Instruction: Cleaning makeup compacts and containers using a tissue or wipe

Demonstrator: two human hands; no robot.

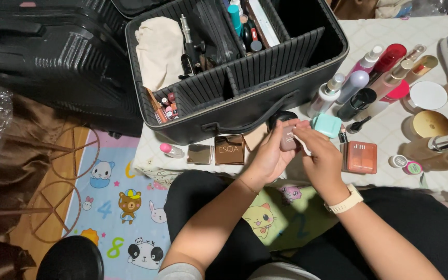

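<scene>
Your knees sat against the low table's near edge. You pinched a small mauve bottle in your left hand; your right hand gripped its top, steadying it before the black case.

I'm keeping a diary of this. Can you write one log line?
left hand: holds small brown bottle | right hand: touches bottle | black case: open

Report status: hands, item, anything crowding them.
Left hand shut on small mauve bottle. Right hand pinching its top. Black organizer case just beyond, mint case beside.
</scene>
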